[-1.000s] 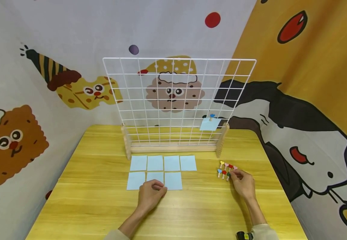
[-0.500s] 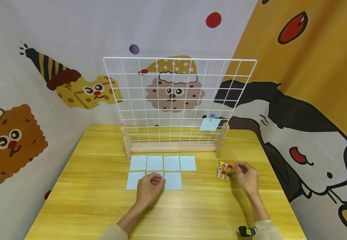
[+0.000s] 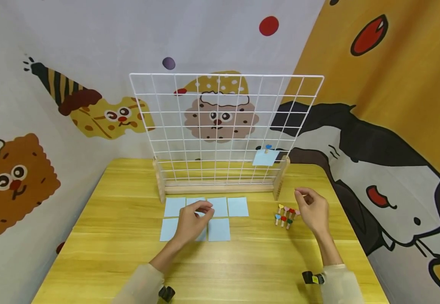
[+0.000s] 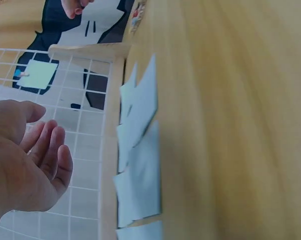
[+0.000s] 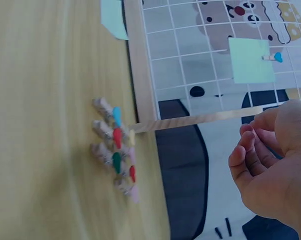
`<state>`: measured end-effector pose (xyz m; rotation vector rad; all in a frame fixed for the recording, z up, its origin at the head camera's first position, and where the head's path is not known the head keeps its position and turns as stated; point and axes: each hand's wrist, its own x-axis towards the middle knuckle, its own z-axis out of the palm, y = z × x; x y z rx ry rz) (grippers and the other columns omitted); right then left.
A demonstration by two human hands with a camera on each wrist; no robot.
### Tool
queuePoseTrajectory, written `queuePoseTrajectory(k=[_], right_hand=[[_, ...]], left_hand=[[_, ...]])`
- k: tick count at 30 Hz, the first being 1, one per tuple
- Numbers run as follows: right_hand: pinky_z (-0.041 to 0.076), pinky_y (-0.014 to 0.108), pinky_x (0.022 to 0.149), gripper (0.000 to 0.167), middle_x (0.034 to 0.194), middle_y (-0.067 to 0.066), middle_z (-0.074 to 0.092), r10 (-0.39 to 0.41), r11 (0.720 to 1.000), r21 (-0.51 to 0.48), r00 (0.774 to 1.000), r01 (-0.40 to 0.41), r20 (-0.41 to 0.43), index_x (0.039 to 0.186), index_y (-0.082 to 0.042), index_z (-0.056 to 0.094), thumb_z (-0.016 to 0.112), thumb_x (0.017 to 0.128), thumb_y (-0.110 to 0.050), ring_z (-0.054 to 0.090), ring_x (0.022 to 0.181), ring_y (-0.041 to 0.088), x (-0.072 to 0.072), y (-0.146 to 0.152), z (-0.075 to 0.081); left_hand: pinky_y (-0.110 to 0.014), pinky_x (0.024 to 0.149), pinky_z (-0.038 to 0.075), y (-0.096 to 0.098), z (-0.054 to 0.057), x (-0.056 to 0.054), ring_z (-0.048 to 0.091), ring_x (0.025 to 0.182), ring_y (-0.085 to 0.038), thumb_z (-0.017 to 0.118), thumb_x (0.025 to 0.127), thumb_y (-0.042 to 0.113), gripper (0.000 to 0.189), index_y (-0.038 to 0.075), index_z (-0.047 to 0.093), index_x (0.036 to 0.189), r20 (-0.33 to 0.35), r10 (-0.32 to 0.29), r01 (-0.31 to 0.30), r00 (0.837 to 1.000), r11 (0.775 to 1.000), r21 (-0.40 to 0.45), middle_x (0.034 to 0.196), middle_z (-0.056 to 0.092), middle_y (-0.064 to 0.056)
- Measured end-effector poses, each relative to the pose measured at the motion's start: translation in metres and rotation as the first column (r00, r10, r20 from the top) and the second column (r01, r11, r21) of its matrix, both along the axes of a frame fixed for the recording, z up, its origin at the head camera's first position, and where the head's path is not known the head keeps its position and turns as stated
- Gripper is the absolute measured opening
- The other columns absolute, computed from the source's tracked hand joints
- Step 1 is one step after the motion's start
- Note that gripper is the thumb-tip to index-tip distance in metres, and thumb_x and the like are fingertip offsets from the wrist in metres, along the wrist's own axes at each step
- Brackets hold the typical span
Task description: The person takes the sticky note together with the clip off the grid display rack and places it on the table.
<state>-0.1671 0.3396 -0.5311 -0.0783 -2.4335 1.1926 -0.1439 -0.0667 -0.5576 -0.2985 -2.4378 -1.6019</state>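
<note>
My left hand (image 3: 191, 221) hovers above the light-blue paper squares (image 3: 219, 229), its fingers loosely curled around nothing. It hides part of the squares beneath it. In the left wrist view, that left hand (image 4: 33, 155) shows thumb and fingertips apart. My right hand (image 3: 313, 211) is raised beside several small wooden clothespins (image 3: 283, 220) with coloured heart tops. Its fingers are bent, and neither the head view nor the right wrist view shows anything in this hand (image 5: 270, 165). A blue-heart clothespin (image 3: 268, 147) fastens one paper square (image 3: 266, 158) to the white wire grid (image 3: 225, 126), low on its right side.
The grid stands upright at the back of the wooden table (image 3: 242, 266), on a wooden base (image 3: 220, 188). A cartoon-printed cloth (image 3: 105, 42) hangs behind and around it. Paper squares lie in two rows in front of the base, with the clothespins to their right.
Both hands have lifted from the table and moved away from me: the left off the lower row of paper squares, the right off the clothespins. The squares and clothespins stay in place.
</note>
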Motion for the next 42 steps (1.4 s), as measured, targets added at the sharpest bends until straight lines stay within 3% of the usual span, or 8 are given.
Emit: queuePoseTrajectory(k=[8,17,32,42], right_hand=[[0.045,0.018,0.060,0.017,0.081,0.018,0.076,0.048,0.999,0.014,0.996,-0.047,-0.075,0.121,-0.009,0.084,0.074,0.111,-0.018,0.059,0.063,0.003,-0.011,-0.010,0.017],[0.046,0.013,0.062,0.017,0.091,0.017,0.081,0.071,0.997,0.046,0.985,-0.064,-0.155,0.120,-0.004,0.084,0.075,0.110,-0.015,0.060,0.071,-0.010,-0.025,-0.020,0.039],[0.046,0.004,0.073,0.016,0.100,0.021,0.079,0.123,0.992,0.049,0.951,-0.114,-0.283,0.118,0.004,0.082,0.075,0.108,-0.006,0.060,0.079,-0.016,-0.044,-0.032,0.066],[0.050,0.004,0.077,0.014,0.107,0.019,0.081,0.163,0.986,0.046,0.922,-0.158,-0.352,0.117,0.005,0.082,0.075,0.107,-0.003,0.063,0.082,-0.010,-0.053,-0.038,0.079]], left_hand=[[-0.022,0.067,0.059,0.008,0.017,-0.018,0.083,0.092,-0.023,0.084,0.100,0.011,0.011,0.011,0.087,0.111,-0.035,-0.047,0.047,0.998,0.999,0.020,0.099,0.088,-0.005],[-0.020,0.071,0.059,0.018,0.029,-0.034,0.081,0.095,-0.019,0.082,0.101,0.013,0.011,0.015,0.086,0.112,-0.060,-0.064,0.064,0.996,0.998,0.005,0.100,0.087,-0.002],[-0.017,0.069,0.056,0.037,0.038,-0.051,0.083,0.094,-0.028,0.083,0.100,0.009,0.013,0.008,0.086,0.113,-0.093,-0.096,0.097,0.991,0.995,0.008,0.102,0.087,-0.009],[-0.018,0.071,0.058,0.049,0.039,-0.061,0.083,0.098,-0.026,0.081,0.102,0.012,0.016,0.009,0.086,0.116,-0.065,-0.116,0.118,0.991,0.993,0.023,0.107,0.088,-0.008]])
